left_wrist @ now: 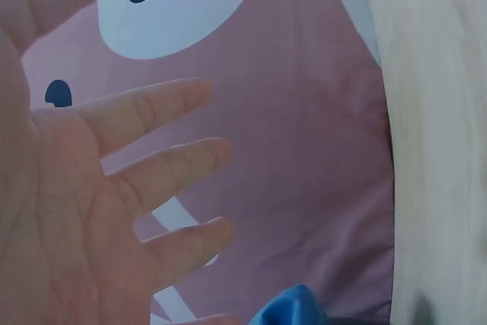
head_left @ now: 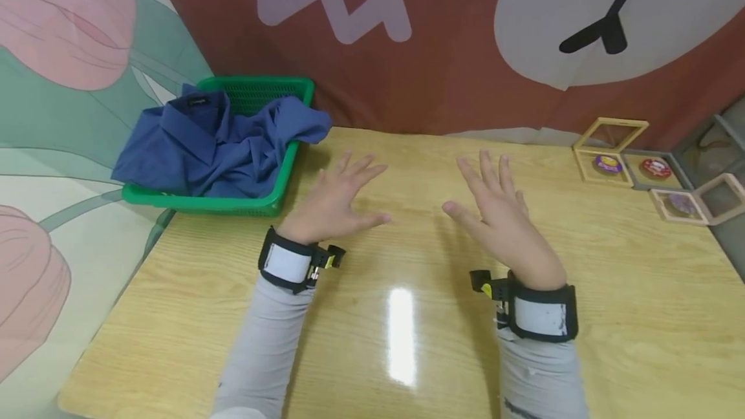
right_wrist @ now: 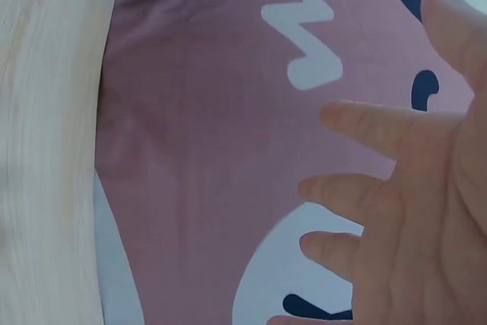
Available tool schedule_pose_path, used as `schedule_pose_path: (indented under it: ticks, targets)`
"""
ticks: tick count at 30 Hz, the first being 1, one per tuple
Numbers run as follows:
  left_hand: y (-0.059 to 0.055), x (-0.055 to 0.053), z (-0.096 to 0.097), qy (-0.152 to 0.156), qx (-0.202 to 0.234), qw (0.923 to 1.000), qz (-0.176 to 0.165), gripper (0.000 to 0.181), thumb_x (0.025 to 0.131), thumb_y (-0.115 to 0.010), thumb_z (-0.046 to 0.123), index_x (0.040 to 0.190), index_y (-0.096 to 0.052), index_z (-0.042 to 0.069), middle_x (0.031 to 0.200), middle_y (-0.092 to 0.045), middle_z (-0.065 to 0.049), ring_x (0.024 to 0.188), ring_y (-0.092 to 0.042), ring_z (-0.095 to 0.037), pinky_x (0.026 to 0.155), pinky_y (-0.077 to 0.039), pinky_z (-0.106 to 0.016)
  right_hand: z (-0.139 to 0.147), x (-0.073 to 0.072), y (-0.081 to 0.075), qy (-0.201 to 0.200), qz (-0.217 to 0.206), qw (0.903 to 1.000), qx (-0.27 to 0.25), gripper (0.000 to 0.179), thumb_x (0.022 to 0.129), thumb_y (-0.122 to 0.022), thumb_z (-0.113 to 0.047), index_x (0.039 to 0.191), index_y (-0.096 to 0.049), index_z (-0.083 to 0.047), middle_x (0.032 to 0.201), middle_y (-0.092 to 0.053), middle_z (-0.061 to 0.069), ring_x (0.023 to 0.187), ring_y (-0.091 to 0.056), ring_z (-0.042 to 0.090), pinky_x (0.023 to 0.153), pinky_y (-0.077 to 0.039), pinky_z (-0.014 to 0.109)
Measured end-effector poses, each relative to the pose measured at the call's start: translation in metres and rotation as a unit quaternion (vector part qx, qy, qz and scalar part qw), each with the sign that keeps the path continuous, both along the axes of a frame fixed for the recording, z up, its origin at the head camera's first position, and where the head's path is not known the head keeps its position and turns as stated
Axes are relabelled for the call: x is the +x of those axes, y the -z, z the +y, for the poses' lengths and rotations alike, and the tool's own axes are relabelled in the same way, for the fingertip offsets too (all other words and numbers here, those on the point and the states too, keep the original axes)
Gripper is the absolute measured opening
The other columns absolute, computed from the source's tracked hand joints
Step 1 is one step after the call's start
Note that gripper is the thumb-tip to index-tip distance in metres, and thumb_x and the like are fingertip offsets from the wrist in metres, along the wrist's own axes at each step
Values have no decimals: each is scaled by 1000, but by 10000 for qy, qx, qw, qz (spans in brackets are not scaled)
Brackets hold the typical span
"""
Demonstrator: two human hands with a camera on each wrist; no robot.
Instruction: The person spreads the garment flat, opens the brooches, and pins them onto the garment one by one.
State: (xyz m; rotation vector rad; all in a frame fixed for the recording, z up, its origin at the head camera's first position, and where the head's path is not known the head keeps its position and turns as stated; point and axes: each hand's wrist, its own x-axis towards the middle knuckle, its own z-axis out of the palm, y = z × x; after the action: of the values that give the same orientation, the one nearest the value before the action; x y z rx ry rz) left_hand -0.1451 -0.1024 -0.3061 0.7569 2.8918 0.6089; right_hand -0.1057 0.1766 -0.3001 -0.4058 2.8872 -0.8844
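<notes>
Both hands hover over the wooden table [head_left: 361, 348] with fingers spread and nothing held. The left hand [head_left: 332, 202] is just right of a green plastic basket [head_left: 279, 204]. A crumpled blue collared shirt [head_left: 192, 147] lies in that basket, and one part of it hangs over the right rim. Over the middle right of the table is the right hand [head_left: 503, 225], its thumb pointing toward the left hand. In the left wrist view the left palm [left_wrist: 68, 226] shows bare, with a bit of blue cloth [left_wrist: 293, 308] below. The right palm [right_wrist: 411, 226] is likewise bare in the right wrist view.
At the back right stand small hinged frames: a yellow one [head_left: 634, 181], a grey one [head_left: 687, 180] and a pale pink one [head_left: 702, 212], holding small coloured pieces. A brown printed cloth [head_left: 442, 76] hangs behind the table, and a floral sheet [head_left: 35, 167] borders its left side.
</notes>
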Motion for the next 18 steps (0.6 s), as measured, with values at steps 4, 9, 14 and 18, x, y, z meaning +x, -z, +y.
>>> schedule_pose_path:
  ticks: [4,9,14,18]
  targets:
    - [-7,-3,-8,126,16,9999,-66,79,87,-68,57,154,-37,27,166,-24,-2,156,-5,-34,115,-15,-72,-7,-4,3,-72,39,10000,15,78,99,-40,-64,161,-5,-32,166,17,2,150,28,27,107,-1,83]
    - [-14,-4,-17,155,-8,9998,-93,77,89,-68,54,154,-38,27,166,-24,-2,155,-7,-35,116,-17,-71,-16,-9,4,-197,203,9994,193,80,98,-45,-63,161,-9,-30,168,11,6,152,22,30,107,-6,83]
    - [-19,-7,-23,80,9,9999,123,74,89,-70,50,152,-42,23,164,-28,-6,154,-10,-38,118,-23,-64,-23,-12,3,-412,245,9983,345,80,98,-47,-60,161,-10,-27,168,10,7,153,18,35,106,-9,83]
    - [-21,-11,-25,90,93,9998,137,72,90,-70,48,152,-43,22,164,-27,-6,155,-8,-37,117,-26,-63,-25,-12,1,-508,248,9975,422,79,99,-51,-55,161,-11,-26,168,10,7,153,18,35,107,-10,82]
